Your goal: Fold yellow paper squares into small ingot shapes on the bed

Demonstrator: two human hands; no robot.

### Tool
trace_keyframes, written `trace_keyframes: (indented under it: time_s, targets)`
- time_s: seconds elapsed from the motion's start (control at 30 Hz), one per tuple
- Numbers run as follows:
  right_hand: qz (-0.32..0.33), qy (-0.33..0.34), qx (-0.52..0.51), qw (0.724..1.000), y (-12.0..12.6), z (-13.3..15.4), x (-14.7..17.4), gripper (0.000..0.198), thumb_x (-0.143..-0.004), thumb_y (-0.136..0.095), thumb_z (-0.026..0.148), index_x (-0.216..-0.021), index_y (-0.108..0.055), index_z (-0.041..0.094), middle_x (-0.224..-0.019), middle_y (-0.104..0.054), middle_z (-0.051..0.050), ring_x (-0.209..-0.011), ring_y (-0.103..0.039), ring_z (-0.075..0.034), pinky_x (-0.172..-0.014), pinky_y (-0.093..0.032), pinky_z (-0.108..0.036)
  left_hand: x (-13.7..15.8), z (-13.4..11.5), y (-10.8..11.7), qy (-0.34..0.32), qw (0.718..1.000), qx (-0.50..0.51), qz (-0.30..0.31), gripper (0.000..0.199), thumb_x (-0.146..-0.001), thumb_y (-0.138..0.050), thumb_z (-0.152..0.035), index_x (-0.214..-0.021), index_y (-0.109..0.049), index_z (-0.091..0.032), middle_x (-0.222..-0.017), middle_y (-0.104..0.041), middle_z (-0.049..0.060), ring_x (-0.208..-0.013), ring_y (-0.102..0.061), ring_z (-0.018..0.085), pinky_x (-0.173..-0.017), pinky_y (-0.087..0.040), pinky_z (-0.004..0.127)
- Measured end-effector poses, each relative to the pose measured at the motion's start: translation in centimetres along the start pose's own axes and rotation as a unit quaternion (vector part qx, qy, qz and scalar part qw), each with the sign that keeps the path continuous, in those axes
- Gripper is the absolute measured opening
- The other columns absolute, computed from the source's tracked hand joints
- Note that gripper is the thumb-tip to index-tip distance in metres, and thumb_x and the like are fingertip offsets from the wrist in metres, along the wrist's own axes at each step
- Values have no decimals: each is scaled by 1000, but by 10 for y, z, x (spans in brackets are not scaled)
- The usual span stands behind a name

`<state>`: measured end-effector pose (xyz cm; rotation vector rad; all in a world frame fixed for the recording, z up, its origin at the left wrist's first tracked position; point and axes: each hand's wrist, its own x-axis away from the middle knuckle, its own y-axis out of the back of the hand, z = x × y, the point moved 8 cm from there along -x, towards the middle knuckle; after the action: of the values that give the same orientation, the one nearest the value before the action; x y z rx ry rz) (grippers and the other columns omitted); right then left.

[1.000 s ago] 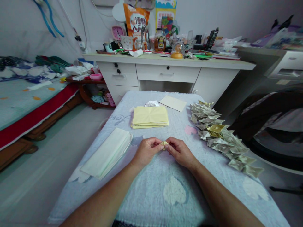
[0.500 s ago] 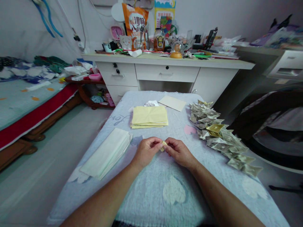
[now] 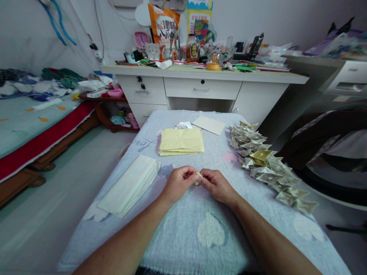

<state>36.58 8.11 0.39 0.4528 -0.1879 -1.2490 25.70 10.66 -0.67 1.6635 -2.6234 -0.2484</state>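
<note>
My left hand [image 3: 178,183] and my right hand [image 3: 217,185] meet at the fingertips over the middle of the cloth-covered table [image 3: 200,233]. Between them they pinch a small folded piece of yellow paper [image 3: 197,177], mostly hidden by the fingers. A stack of yellow paper sheets [image 3: 181,141] lies just beyond my hands. To the left lies a slanted stack of pale paper [image 3: 130,184]. A long row of folded paper pieces [image 3: 266,164] runs along the table's right edge.
A single pale sheet [image 3: 208,124] and a crumpled white scrap [image 3: 183,125] lie at the table's far end. Behind it stands a white desk [image 3: 206,89] crowded with clutter. A bed [image 3: 31,122] fills the left side; a dark chair [image 3: 329,149] stands at the right.
The small folded paper has been squeezed tighter between my fingertips and shows less than before. My hands have stayed in nearly the same place.
</note>
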Motion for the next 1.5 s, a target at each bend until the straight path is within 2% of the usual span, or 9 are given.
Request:
trace_keyframes:
  time_s: [0.3, 0.5, 0.63, 0.7, 0.8, 0.97, 1.07, 1.23, 1.5]
  targets:
    - [23, -27, -36, 999, -4, -7, 1, 32, -92, -46, 43, -77, -57, 16, -63, -48, 3, -59, -45, -9, -56, -33, -21, -2, 3, 3, 23, 999, 41, -22, 18, -78, -64, -31, -75, -64, -13, -66, -65, 1, -60, -57, 11, -59, -44, 21]
    - [10, -28, 1, 1000, -2, -6, 0, 26, -91, -47, 34, -72, -54, 17, -60, -46, 4, -57, -43, -9, -55, -32, -21, -1, 6, 2, 61, 996, 57, -25, 19, -75, -65, -31, -73, -63, -12, -64, -64, 2, -57, -55, 10, -54, -41, 20]
    - [-23, 5, -37, 999, 1, -2, 1, 6, -86, -52, 24, -89, -49, 19, -72, -53, 3, -63, -47, -10, -58, -36, -21, -1, 14, 2, 79, 993, 78, -35, 22, -73, -66, -34, -81, -58, -15, -64, -62, -2, -55, -56, 10, -50, -41, 19]
    - [-29, 18, -47, 998, 2, 0, 2, 20, -80, -53, 15, -97, -44, 21, -78, -53, 4, -64, -47, -10, -59, -37, -20, -1, 17, 4, 82, 993, 68, -50, 24, -73, -67, -34, -84, -53, -17, -63, -59, -4, -52, -55, 9, -46, -40, 18]
    - [-17, 33, 4, 999, 2, 5, 2, 28, -73, -52, 6, -95, -44, 21, -81, -54, 3, -70, -49, -11, -66, -39, -22, -1, 17, 6, 71, 996, 18, -53, 22, -77, -62, -36, -77, -50, -18, -64, -59, -4, -53, -55, 10, -46, -40, 18]
    - [-28, 54, 114, 992, 9, 10, 0, 21, -73, -56, 6, -90, -53, 20, -87, -58, -2, -83, -51, -16, -76, -39, -27, -1, 7, 9, 8, 993, -109, -51, 18, -83, -52, -31, -74, -58, -17, -67, -61, -1, -63, -57, 12, -58, -42, 22]
    - [-37, 60, 166, 984, 13, 6, -1, 19, -76, -57, 7, -91, -57, 19, -87, -59, -2, -85, -50, -17, -77, -38, -29, 0, 1, 7, -25, 982, -184, -41, 9, -79, -52, -18, -79, -61, -19, -75, -64, -1, -73, -59, 14, -69, -44, 25]
    - [-32, 60, 239, 969, 12, 0, -2, 20, -77, -58, 4, -89, -63, 19, -87, -58, -3, -87, -49, -18, -80, -36, -30, 4, -13, -2, -79, 949, -305, -20, 14, -72, -57, -10, -81, -60, -20, -86, -64, 1, -87, -55, 19, -82, -40, 32]
    - [-23, 72, 262, 962, 8, 0, -1, 21, -78, -62, 7, -93, -65, 21, -89, -59, -4, -88, -50, -19, -79, -36, -31, 7, -15, -5, -114, 927, -356, -14, 7, -78, -63, -19, -85, -63, -21, -93, -56, 3, -92, -52, 19, -82, -40, 32]
